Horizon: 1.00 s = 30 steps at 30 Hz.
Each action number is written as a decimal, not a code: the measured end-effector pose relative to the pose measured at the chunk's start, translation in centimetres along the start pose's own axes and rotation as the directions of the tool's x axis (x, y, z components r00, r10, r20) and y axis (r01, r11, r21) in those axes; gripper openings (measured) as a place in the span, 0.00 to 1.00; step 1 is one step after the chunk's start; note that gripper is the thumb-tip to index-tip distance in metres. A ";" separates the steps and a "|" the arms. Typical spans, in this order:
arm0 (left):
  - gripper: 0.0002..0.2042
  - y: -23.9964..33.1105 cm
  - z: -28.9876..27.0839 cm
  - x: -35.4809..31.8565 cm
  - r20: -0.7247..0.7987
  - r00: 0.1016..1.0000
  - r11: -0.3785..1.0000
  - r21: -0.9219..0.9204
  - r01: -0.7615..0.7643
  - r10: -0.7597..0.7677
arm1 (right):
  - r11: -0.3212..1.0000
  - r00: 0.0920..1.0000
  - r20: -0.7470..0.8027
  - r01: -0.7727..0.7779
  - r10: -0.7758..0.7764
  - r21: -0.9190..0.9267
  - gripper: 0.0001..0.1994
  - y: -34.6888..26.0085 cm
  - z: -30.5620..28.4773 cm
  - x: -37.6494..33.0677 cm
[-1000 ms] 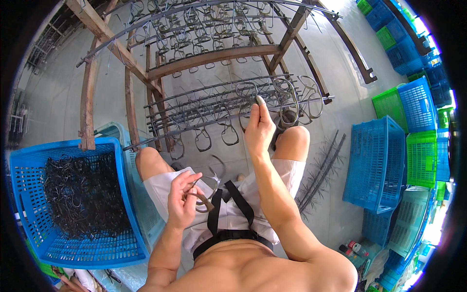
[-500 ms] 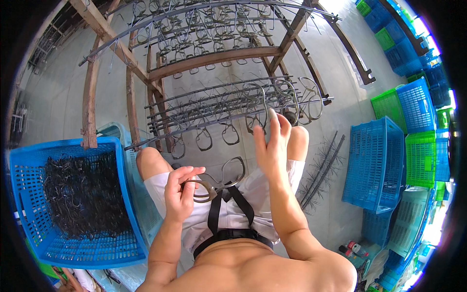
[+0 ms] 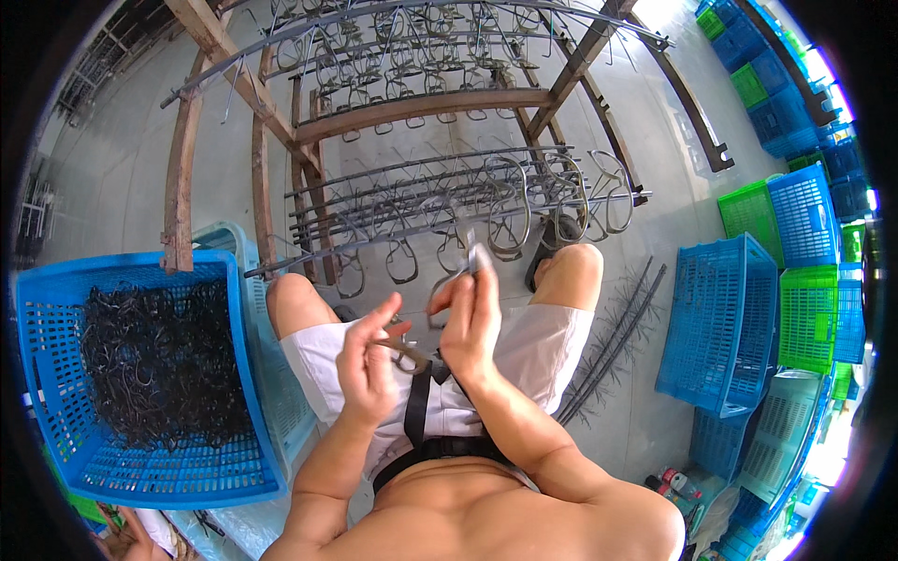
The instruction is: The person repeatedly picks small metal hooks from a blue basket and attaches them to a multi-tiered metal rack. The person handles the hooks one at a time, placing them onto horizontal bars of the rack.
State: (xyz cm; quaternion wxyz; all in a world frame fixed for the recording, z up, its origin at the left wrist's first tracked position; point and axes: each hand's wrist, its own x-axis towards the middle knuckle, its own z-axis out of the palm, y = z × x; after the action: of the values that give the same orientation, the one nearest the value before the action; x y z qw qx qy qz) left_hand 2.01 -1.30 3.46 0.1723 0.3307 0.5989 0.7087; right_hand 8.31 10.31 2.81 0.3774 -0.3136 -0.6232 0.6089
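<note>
My left hand [image 3: 368, 363] is closed in front of my lap, its fingers pinching a brownish eyeglass frame [image 3: 408, 357]. To its right and a little farther out, my right hand [image 3: 470, 323] is closed on another eyeglass frame [image 3: 477, 256], which is blurred and partly hidden by the fingers. That frame is close to the near rod [image 3: 374, 244] of a low rack. Along the rods hang several eyeglass frames [image 3: 402, 262], with larger ones [image 3: 510, 222] towards the right end.
A wooden stand [image 3: 421, 110] ahead carries more rods of hanging frames. On my left, a blue basket [image 3: 253, 393] holds a heap of dark frames [image 3: 164, 374]. Wire-pronged rods [image 3: 613, 341] lie on the floor at right, near stacked blue baskets [image 3: 716, 323] and green baskets [image 3: 809, 318].
My right hand has come left and nearer my left hand, now with a frame in it. Fewer frames show at my left hand. The view has shifted slightly.
</note>
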 end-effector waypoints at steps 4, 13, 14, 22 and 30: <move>0.16 0.3 -2.3 0.5 -0.034 0.938 0.938 0.018 0.346 -0.346 | 0.999 0.975 -0.219 0.033 -0.031 0.007 0.17 3.2 -0.2 4.2; 0.15 -0.6 -5.5 0.2 -0.009 0.947 0.842 0.456 0.289 -0.320 | 0.993 0.904 -0.420 -0.109 0.078 -0.051 0.14 5.2 2.7 6.7; 0.15 -0.6 -5.4 0.0 -0.052 0.917 0.850 0.357 0.387 -0.396 | 0.992 0.900 -0.427 -0.120 0.089 -0.044 0.14 5.1 2.7 6.8; 0.14 -0.5 -5.0 0.1 -0.118 0.839 0.829 0.132 0.544 -0.532 | 0.968 0.937 -0.286 -0.147 0.202 0.203 0.14 4.4 2.3 7.4; 0.11 -1.0 -4.8 0.1 -0.095 0.835 0.840 -0.041 0.541 -0.542 | 0.981 0.966 -0.203 -0.132 0.159 0.144 0.15 3.9 2.8 7.1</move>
State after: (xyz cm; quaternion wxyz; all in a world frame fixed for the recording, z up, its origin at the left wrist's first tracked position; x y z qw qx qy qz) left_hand -1.46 -4.60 2.20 0.3365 0.1098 0.6716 0.6509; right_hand 1.96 15.11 -0.32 0.4160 -0.3970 -0.5134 0.6370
